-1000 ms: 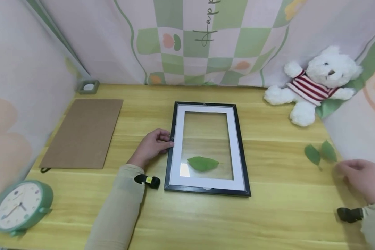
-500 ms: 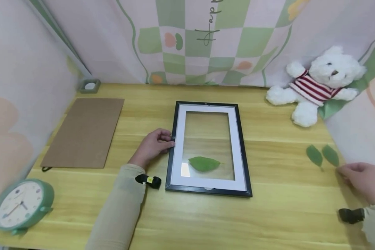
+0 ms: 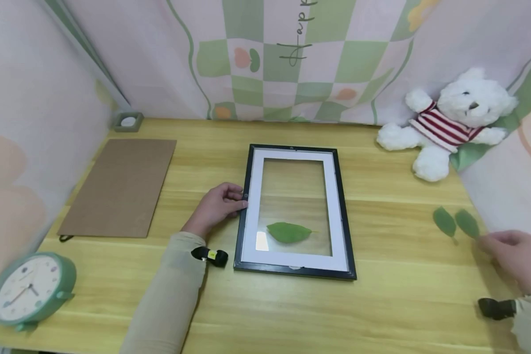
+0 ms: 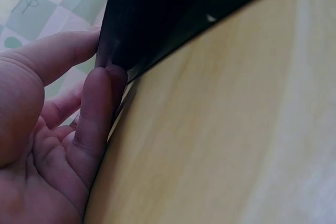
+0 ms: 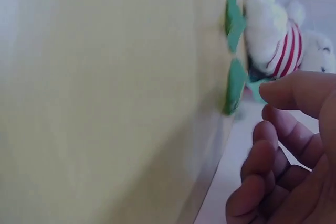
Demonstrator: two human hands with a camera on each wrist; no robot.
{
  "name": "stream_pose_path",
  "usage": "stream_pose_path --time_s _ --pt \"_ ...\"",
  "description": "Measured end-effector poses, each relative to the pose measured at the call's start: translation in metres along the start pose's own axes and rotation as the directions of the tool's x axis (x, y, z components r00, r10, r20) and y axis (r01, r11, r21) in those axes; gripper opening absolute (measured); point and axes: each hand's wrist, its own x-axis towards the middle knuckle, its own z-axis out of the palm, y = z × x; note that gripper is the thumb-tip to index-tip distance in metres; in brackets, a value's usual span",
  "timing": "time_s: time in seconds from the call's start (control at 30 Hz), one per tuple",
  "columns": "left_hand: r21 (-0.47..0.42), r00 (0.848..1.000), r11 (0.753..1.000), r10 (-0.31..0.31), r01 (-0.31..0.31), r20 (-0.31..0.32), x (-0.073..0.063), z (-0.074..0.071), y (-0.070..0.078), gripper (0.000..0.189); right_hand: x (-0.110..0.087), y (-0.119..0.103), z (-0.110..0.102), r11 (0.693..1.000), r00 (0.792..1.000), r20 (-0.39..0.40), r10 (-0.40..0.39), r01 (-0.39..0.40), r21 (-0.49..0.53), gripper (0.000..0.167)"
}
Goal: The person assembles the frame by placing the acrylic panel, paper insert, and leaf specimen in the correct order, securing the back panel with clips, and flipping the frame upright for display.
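A black picture frame (image 3: 347,231) with a white inner border lies at the middle of the table. One green leaf (image 3: 288,232) rests inside its window, near the lower end. My left hand (image 3: 217,206) holds the frame's left edge between thumb and fingers; the left wrist view shows the dark edge (image 4: 142,30) between them. At the table's right side lie two more leaves, a left leaf (image 3: 444,221) and a right leaf (image 3: 467,223). Beside the right one is my right hand (image 3: 515,258), fingers loosely bent. In the right wrist view a gap separates its fingertips from the near leaf (image 5: 235,86).
A brown backing board (image 3: 119,187) lies on the left of the table (image 3: 265,314). A green clock (image 3: 33,290) stands at the front left. At the back are a small square holder (image 3: 128,122) on the left and a white teddy bear (image 3: 451,118) on the right.
The right leaf has shifted slightly toward the front of the table, and the right hand stays close beside it. My left hand and the frame keep their places; the head view moved slightly.
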Motion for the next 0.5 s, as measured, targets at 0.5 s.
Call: stream_pose_path --time_s 0.5 --pt "0.028 1.000 1.000 -0.013 0.013 -0.001 -0.002 0.000 0.002 0.044 -0.022 -0.099 0.035 0.951 0.948 -0.082 -0.307 0.310 0.018 0.035"
